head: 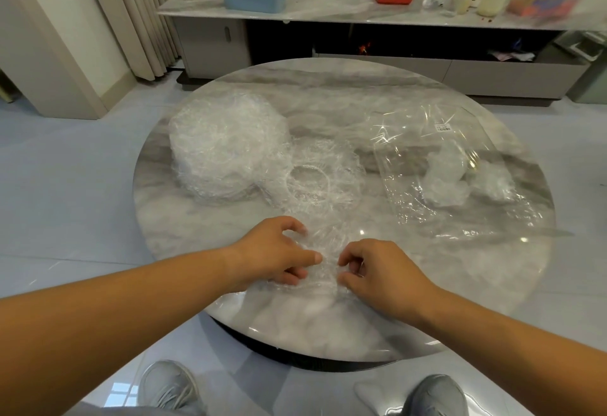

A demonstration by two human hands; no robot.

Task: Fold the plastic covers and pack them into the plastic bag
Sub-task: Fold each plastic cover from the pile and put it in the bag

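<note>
Pinching one crumpled plastic cover (pixel 323 249) at the near edge of the round marble table (pixel 328 327), with the left hand (pixel 272 251) on its left side and the right hand (pixel 377 272) on its right. Gripping with curled fingers and thumbs on both sides, knuckles up, hands close together but not touching. Holding the cover low against the tabletop, bunched between the fingertips and spreading a little beyond the left hand. Facing, farther in, a single loose cover (pixel 308 182) spread open with its elastic ring upward, touching a tall stack of covers (pixel 226 146) on its left. Seen well apart to the right: a clear plastic bag (pixel 427 139) lying flat, with whitish bundles of covers (pixel 445 179) showing through the film.
</note>
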